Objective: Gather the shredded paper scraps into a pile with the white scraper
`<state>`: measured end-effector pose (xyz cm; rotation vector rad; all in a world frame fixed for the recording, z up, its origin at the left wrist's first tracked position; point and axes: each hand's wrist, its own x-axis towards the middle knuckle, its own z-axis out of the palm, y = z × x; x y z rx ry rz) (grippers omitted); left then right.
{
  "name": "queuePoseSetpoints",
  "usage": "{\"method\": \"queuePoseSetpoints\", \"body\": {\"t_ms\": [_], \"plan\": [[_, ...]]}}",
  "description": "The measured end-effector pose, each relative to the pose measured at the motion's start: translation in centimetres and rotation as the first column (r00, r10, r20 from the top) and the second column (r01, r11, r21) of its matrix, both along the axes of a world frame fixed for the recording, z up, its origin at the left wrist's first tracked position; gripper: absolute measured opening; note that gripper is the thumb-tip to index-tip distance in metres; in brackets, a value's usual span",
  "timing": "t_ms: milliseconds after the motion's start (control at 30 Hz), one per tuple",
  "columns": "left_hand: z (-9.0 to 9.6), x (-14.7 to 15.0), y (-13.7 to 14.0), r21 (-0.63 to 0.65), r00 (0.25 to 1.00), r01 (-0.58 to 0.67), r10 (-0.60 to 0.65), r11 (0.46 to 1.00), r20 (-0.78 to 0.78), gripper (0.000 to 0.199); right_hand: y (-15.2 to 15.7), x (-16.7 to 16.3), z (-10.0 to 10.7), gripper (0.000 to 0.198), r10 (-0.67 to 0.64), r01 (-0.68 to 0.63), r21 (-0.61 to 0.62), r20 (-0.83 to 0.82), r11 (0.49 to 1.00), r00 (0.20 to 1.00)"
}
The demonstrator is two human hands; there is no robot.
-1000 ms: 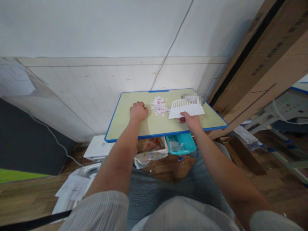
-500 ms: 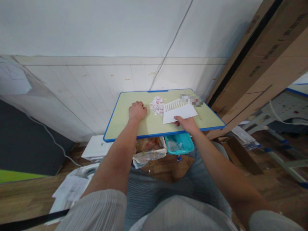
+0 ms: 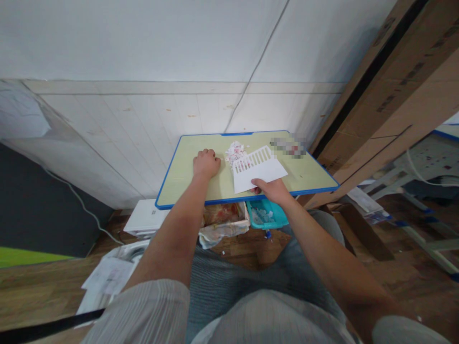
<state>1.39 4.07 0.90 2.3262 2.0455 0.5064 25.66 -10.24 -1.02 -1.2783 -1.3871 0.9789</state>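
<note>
My right hand (image 3: 274, 189) pinches the near edge of a white paper sheet (image 3: 258, 176) between thumb and fingers. The sheet's far side has a row of cut-out slots, giving it a comb-like look. It is held tilted over the small table (image 3: 179, 186), its left part overlapping a pile of pinkish-white paper scraps (image 3: 235, 150). My left hand (image 3: 207, 164) rests on the tabletop left of the pile, fingers curled in and palm side hidden. A blurred-out item (image 3: 289, 145) lies near the table's far right corner.
Below the table's front edge stand a turquoise basket (image 3: 283, 222) with pale bits in it and a box lined with plastic (image 3: 225, 231). Tall cardboard (image 3: 358, 124) leans at the right. A white wall (image 3: 179, 43) with a hanging cable (image 3: 256, 67) closes the back.
The slotted sheet has moved left and slightly toward me with my right hand, and its slots now cover part of the scrap pile. My left hand stays in place on the table.
</note>
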Motion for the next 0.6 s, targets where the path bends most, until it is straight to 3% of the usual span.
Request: {"method": "queuePoseSetpoints", "body": {"t_ms": [300,600], "plan": [[0.02,-0.08,-0.07,0.006,1.0,0.01,-0.009,1.0,-0.009,0.039,-0.43,0.38,0.63,0.028,0.054,-0.055,0.03,0.02,0.998,0.998],[0.01,-0.06,-0.04,0.005,1.0,-0.001,0.001,1.0,-0.014,0.039,-0.75,0.41,0.85,0.037,0.087,-0.087,-0.014,0.037,0.996,0.996]]}}
